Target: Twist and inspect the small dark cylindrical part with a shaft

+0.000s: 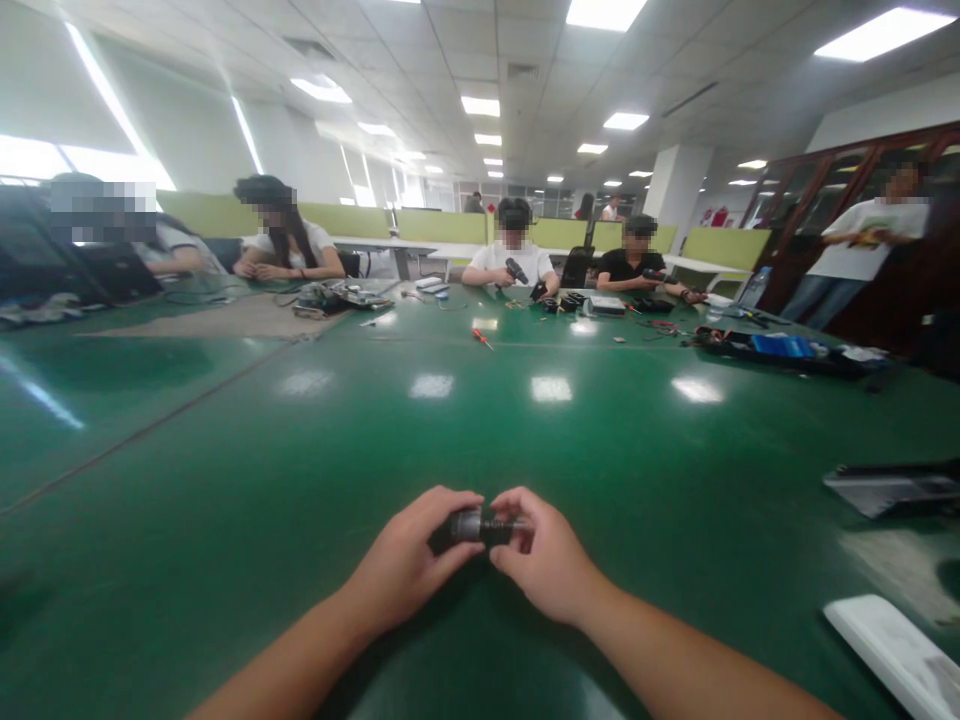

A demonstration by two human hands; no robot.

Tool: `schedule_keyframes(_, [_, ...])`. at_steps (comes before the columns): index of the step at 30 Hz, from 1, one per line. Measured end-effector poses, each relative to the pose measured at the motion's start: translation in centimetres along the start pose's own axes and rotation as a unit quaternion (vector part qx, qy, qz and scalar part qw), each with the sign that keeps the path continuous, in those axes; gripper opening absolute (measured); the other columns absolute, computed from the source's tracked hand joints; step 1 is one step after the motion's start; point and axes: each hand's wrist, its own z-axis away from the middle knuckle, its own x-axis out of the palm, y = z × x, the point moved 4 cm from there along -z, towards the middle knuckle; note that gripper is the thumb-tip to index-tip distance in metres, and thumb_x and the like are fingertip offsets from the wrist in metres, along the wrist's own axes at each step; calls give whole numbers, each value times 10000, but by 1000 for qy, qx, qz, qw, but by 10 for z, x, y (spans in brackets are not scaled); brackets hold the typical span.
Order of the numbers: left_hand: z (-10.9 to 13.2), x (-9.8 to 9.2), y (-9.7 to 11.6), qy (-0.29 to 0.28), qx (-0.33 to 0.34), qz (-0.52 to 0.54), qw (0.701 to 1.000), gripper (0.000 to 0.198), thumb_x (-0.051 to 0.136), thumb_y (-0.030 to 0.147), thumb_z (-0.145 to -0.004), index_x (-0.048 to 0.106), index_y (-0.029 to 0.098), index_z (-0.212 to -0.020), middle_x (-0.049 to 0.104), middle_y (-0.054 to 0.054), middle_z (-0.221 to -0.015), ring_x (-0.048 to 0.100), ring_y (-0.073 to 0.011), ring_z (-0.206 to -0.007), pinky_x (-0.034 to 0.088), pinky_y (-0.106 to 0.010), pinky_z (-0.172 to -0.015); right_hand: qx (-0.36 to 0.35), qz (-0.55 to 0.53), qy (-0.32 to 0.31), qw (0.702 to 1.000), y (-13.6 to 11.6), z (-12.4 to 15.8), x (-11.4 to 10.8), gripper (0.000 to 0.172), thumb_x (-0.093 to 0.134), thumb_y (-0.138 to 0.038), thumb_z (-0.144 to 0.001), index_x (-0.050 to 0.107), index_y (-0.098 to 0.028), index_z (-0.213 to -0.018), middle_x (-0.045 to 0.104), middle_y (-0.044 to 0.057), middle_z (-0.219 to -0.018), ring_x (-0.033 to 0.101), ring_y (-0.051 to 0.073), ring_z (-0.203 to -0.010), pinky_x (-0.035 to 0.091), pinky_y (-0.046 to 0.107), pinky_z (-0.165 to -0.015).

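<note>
A small dark cylindrical part with a greyish metallic body (466, 525) and a thin shaft to its right lies between my two hands, low in the middle of the view. My left hand (409, 560) grips the body, thumb below and fingers above. Around the shaft end, my right hand (551, 560) has its fingers curled; its fingertips are near the shaft, and whether they press on it is hard to tell. Both hands are just over the green table (300, 500).
A red screwdriver (482, 338) lies mid-table. At the right are a white power strip (889, 650), a dark device (892, 490) and a black tray (795, 355) with blue items. Several people sit across the table, two holding power tools; one person stands at the right.
</note>
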Motion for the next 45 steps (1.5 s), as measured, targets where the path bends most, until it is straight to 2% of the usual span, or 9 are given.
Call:
schedule_keyframes(7, [-3, 4, 2, -13, -5, 27, 1000, 243, 671, 214, -889, 625, 262, -1123, 677, -11, -1030, 639, -176, -944, 493, -289, -848, 4, 36, -16, 999, -4, 1, 1, 329, 610, -59, -729, 637, -214, -1018, 612, -26, -831, 468, 104, -609, 388, 235, -574])
schedule_keyframes(11, [-5, 4, 1, -12, -18, 35, 999, 227, 663, 215, -891, 630, 257, -1112, 678, -17, -1032, 640, -180, -951, 489, -296, -858, 20, 52, -17, 998, -4, 2, 1, 368, 623, -71, -732, 653, -231, -1062, 521, -63, -693, 427, 105, -565, 365, 235, -552])
schedule_keyframes(14, [-4, 2, -2, -1, -29, 35, 999, 230, 668, 227, -888, 632, 255, -1114, 678, -22, -1037, 642, -185, -958, 493, -301, -860, 21, 57, -10, 998, -4, 3, 1, 334, 636, -99, -751, 665, -229, -1057, 485, -69, -650, 428, 109, -560, 359, 236, -549])
schedule_keyframes(16, [-4, 2, -4, 5, -33, 33, 999, 223, 677, 234, -883, 638, 253, -1102, 681, -20, -1023, 645, -184, -947, 496, -298, -850, 18, 49, -2, 999, -3, 2, 1, 301, 640, -122, -770, 666, -223, -1053, 527, -56, -686, 443, 109, -572, 370, 236, -558])
schedule_keyframes(21, [-2, 2, -2, 2, -25, 42, 999, 238, 680, 246, -890, 632, 271, -1122, 686, -9, -1055, 649, -174, -971, 500, -288, -869, 15, 11, 15, 1000, -3, 2, 1, 337, 648, -137, -781, 645, -220, -1108, 657, 15, -964, 574, 134, -714, 460, 258, -669])
schedule_keyframes(25, [-2, 4, 3, -4, -11, 44, 999, 233, 681, 252, -894, 631, 280, -1120, 688, -3, -1046, 652, -169, -955, 503, -282, -855, 12, 9, 18, 1000, -7, 3, -1, 292, 652, -131, -771, 643, -207, -1052, 660, 18, -949, 623, 165, -791, 478, 276, -722])
schedule_keyframes(31, [-2, 4, 3, -5, -12, 38, 999, 208, 678, 244, -895, 637, 266, -1098, 689, -8, -1028, 650, -168, -950, 501, -281, -856, 25, 11, -2, 1000, -11, 4, -1, 128, 643, -143, -778, 658, -186, -898, 645, -11, -778, 580, 146, -684, 444, 258, -662])
schedule_keyframes(37, [-2, 7, 4, -26, -17, 35, 999, 211, 657, 256, -907, 641, 250, -1117, 694, -35, -1048, 652, -186, -965, 511, -298, -867, 9, 19, 1, 1000, -11, 3, -2, 52, 666, -178, -779, 644, -185, -825, 627, -26, -737, 566, 138, -668, 438, 254, -660])
schedule_keyframes(45, [-1, 4, 6, -12, -10, 12, 1000, 210, 667, 267, -904, 649, 255, -1113, 704, -28, -1009, 660, -187, -921, 515, -296, -835, 33, -16, -1, 999, -3, -1, -3, 58, 670, -183, -755, 630, -192, -797, 611, -32, -702, 546, 126, -608, 416, 239, -580])
